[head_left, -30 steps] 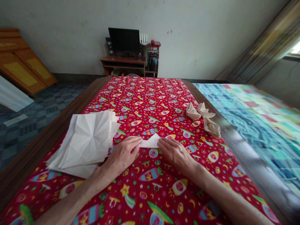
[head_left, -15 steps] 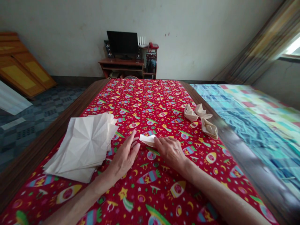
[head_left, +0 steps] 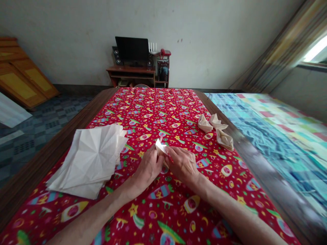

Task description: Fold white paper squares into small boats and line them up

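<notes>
Between my hands is a small piece of folded white paper (head_left: 160, 146), one pointed end sticking up past the fingers. My left hand (head_left: 150, 161) pinches its left side, thumb toward me. On the right side, my right hand (head_left: 182, 161) grips the same paper with the fingers curled over it. Most of its lower part is hidden by the fingers. A stack of creased cream paper sheets (head_left: 94, 153) lies to the left of my left hand. Beyond my right hand sit several folded paper shapes (head_left: 224, 139), grouped near the table's right edge.
A red patterned cloth (head_left: 158, 109) covers the table, with its dark wooden edge (head_left: 88, 114) showing. A bed with a blue checked cover (head_left: 268, 136) adjoins on the right. At the far wall stands a desk with a monitor (head_left: 132, 51). A wooden cabinet (head_left: 25, 75) is at left.
My left hand has moved right and closed on the folded paper; before, it was open beside it. The paper now stands more upright, its point raised. The view has shifted slightly.
</notes>
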`<action>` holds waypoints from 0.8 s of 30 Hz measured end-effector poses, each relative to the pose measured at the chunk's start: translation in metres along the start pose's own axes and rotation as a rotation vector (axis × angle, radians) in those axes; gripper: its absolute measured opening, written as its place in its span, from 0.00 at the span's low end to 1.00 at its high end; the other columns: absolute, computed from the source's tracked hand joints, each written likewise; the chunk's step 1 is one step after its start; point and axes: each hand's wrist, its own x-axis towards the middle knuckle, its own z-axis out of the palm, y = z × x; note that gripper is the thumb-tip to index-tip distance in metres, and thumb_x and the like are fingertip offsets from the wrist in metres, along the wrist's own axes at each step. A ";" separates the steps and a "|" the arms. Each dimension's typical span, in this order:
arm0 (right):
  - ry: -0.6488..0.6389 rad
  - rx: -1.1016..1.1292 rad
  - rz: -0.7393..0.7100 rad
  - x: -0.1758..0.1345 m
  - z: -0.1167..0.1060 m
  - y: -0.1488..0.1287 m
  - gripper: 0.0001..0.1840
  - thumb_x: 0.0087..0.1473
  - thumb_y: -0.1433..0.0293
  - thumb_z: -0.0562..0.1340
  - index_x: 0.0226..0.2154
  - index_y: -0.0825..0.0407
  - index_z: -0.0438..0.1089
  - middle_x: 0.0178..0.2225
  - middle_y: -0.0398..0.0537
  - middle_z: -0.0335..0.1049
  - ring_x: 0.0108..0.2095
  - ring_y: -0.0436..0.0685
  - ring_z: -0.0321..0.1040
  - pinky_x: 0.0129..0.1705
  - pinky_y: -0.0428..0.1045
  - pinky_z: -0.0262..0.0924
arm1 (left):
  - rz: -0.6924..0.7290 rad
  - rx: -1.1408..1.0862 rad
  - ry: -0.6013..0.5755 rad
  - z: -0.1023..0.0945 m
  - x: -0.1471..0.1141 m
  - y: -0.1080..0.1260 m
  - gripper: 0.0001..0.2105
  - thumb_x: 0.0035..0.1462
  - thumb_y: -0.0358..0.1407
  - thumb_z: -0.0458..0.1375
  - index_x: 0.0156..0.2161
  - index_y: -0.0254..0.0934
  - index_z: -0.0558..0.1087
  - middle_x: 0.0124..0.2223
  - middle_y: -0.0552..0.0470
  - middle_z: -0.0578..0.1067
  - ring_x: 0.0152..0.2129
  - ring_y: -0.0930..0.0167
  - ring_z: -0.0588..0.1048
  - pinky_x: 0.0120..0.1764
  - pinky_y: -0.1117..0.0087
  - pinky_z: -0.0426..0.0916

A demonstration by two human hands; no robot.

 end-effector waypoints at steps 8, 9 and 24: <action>-0.077 -0.006 0.118 0.001 -0.002 0.013 0.12 0.58 0.72 0.53 0.27 0.51 0.69 0.23 0.42 0.72 0.22 0.48 0.64 0.24 0.46 0.41 | 0.145 0.095 0.078 -0.013 0.007 0.006 0.24 0.52 0.22 0.53 0.55 0.37 0.66 0.42 0.49 0.74 0.36 0.71 0.74 0.42 0.69 0.70; -0.085 0.011 0.136 0.000 -0.003 0.014 0.12 0.58 0.72 0.54 0.27 0.51 0.70 0.23 0.42 0.73 0.22 0.48 0.64 0.25 0.46 0.41 | 0.149 0.108 0.084 -0.015 0.008 0.004 0.25 0.52 0.21 0.53 0.56 0.37 0.65 0.41 0.50 0.74 0.34 0.71 0.73 0.41 0.70 0.70; -0.253 0.071 0.209 -0.006 -0.003 0.010 0.06 0.55 0.71 0.57 0.32 0.51 0.70 0.26 0.43 0.71 0.25 0.49 0.63 0.26 0.46 0.41 | 0.019 0.153 -0.169 -0.003 0.009 -0.002 0.09 0.56 0.28 0.55 0.41 0.39 0.74 0.35 0.53 0.71 0.32 0.71 0.73 0.34 0.74 0.66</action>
